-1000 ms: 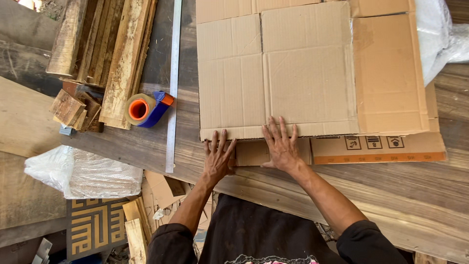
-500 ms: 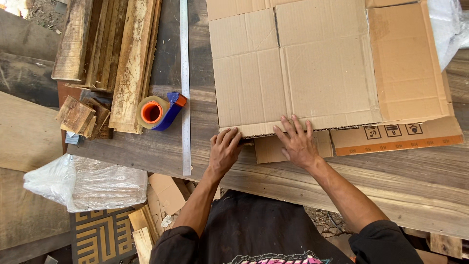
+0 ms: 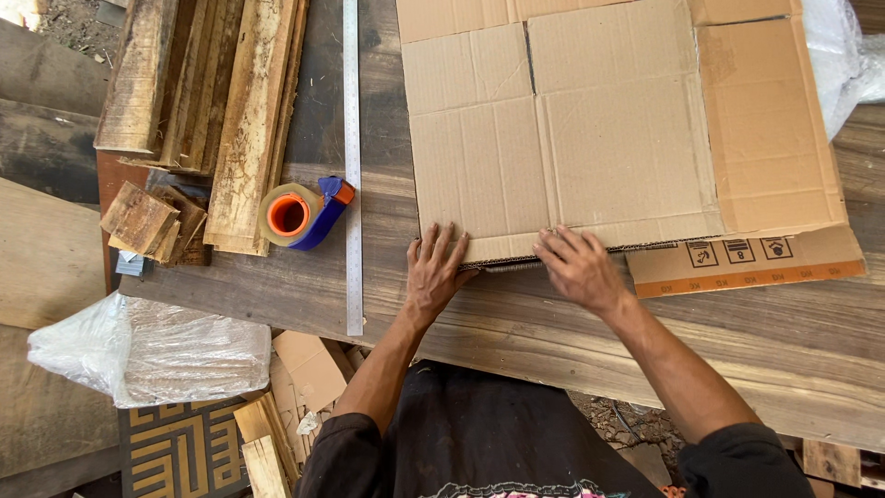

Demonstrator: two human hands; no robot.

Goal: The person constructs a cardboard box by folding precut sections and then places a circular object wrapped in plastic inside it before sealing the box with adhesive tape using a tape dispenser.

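A tape dispenser (image 3: 300,215), orange-cored with a blue handle, is seen on the wooden table (image 3: 572,332), touching a long steel ruler (image 3: 351,166). Rough wood planks (image 3: 212,101) and small offcut blocks (image 3: 152,221) are stacked left. A plastic-wrapped bundle (image 3: 152,350) is noted below the table edge.

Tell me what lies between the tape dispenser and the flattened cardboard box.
In the head view, a long metal ruler lies on the wooden table between the tape dispenser and the flattened cardboard box, running lengthwise away from the person. Otherwise only bare wood shows.
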